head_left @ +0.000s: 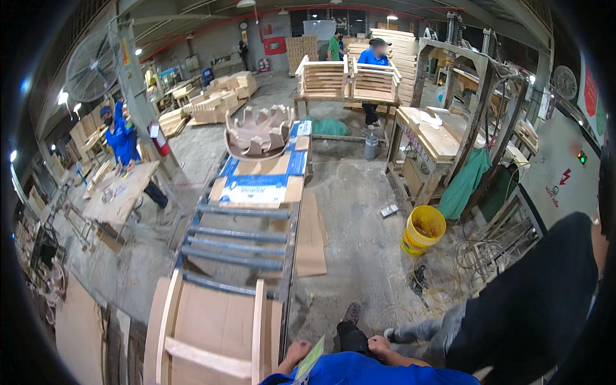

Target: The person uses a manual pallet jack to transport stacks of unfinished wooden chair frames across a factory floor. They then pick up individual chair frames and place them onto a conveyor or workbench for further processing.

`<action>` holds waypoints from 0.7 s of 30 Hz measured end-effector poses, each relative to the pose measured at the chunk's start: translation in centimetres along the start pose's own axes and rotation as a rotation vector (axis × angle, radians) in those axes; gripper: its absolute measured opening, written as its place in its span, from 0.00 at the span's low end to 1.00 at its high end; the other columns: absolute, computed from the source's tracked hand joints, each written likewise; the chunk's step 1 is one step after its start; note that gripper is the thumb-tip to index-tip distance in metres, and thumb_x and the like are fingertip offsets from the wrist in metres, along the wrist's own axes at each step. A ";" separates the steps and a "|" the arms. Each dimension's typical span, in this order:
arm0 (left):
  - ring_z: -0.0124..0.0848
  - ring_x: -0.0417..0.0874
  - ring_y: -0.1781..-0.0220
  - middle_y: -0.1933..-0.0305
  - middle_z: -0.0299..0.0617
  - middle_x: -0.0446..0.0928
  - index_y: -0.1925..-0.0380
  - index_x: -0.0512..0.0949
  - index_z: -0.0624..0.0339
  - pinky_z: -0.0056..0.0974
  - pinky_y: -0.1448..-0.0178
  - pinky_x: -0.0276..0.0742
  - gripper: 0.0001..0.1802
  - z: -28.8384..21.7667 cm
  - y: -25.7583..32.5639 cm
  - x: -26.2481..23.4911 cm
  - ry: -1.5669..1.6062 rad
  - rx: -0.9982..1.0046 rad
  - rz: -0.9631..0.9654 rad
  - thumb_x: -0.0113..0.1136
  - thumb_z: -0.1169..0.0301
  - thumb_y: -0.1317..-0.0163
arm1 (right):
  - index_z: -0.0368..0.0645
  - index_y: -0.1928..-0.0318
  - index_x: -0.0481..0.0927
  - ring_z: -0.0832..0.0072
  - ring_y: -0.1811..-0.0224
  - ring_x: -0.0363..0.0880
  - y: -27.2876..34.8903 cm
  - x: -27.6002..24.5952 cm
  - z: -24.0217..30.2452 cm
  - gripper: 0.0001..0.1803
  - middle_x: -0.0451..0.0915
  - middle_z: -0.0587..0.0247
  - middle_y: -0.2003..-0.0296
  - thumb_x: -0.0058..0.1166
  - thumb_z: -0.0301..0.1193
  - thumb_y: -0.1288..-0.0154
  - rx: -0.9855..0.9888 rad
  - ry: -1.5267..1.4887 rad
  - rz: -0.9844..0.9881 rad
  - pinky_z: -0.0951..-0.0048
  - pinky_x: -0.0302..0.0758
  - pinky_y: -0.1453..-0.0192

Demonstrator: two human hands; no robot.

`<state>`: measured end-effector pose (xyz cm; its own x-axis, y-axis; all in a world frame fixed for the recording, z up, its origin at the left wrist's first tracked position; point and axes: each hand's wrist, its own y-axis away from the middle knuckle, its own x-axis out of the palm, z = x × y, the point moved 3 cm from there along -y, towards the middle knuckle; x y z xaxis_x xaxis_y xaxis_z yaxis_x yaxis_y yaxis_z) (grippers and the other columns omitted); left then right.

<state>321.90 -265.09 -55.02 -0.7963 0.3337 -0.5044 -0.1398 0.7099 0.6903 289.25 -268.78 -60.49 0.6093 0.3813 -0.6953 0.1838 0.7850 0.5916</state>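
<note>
Looking down from head view: left hand (296, 351) at bottom edge, fingers curled round a thin green card (310, 359), card tilted up between both hands. Right hand (378, 347) just beside it, resting on dark trouser knee, fingers folded, can't tell if gripping anything. Curved wooden frame (212, 333) sits left of hands on roller conveyor (240, 247). Yellow bucket (423, 230) well apart on floor, right

Left hand (296, 351) and right hand (380, 347) rest low, fingers curled.
</note>
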 end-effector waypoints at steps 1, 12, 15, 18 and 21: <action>0.56 0.87 0.43 0.46 0.61 0.85 0.48 0.88 0.53 0.51 0.37 0.80 0.30 -1.1 -2.0 -0.8 -0.114 -0.045 0.032 0.56 0.43 0.38 | 0.51 0.56 0.92 0.56 0.52 0.89 -2.8 -1.4 1.5 0.17 0.90 0.55 0.55 0.56 0.41 0.37 -0.008 0.002 0.037 0.60 0.82 0.45; 0.53 0.88 0.45 0.48 0.56 0.87 0.55 0.90 0.54 0.52 0.42 0.83 0.24 -21.1 -25.9 -9.6 0.153 -0.200 -0.018 0.49 0.53 0.33 | 0.44 0.57 0.83 0.73 0.76 0.80 -32.0 -21.4 9.5 0.08 0.82 0.64 0.71 0.56 0.33 0.28 0.102 -0.547 0.086 0.67 0.76 0.75; 0.54 0.88 0.45 0.50 0.57 0.87 0.55 0.90 0.54 0.52 0.40 0.83 0.25 -27.3 -31.9 -11.5 -0.040 -0.022 -0.136 0.48 0.53 0.33 | 0.44 0.61 0.83 0.72 0.76 0.80 -37.4 -23.3 11.1 0.06 0.82 0.64 0.73 0.57 0.32 0.29 0.138 -0.486 0.148 0.67 0.76 0.75; 0.55 0.88 0.46 0.51 0.59 0.87 0.52 0.89 0.53 0.53 0.40 0.83 0.23 -32.3 -38.8 -13.2 -0.266 0.025 -0.064 0.54 0.53 0.33 | 0.44 0.65 0.83 0.72 0.76 0.80 -41.8 -23.2 12.9 0.06 0.81 0.65 0.75 0.57 0.31 0.31 0.254 -0.486 0.192 0.67 0.75 0.75; 0.56 0.87 0.54 0.58 0.58 0.86 0.59 0.86 0.58 0.57 0.49 0.82 0.18 -35.6 -46.8 -15.8 -0.568 0.217 0.184 0.58 0.56 0.33 | 0.45 0.67 0.86 0.69 0.78 0.79 -46.6 -22.8 15.7 0.13 0.83 0.60 0.75 0.53 0.37 0.33 0.282 -0.336 0.236 0.63 0.75 0.74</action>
<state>320.06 -325.66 -60.89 -0.3509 0.6973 -0.6250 0.1397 0.6990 0.7014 278.92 -321.72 -65.73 0.8658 0.3182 -0.3863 0.1838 0.5158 0.8368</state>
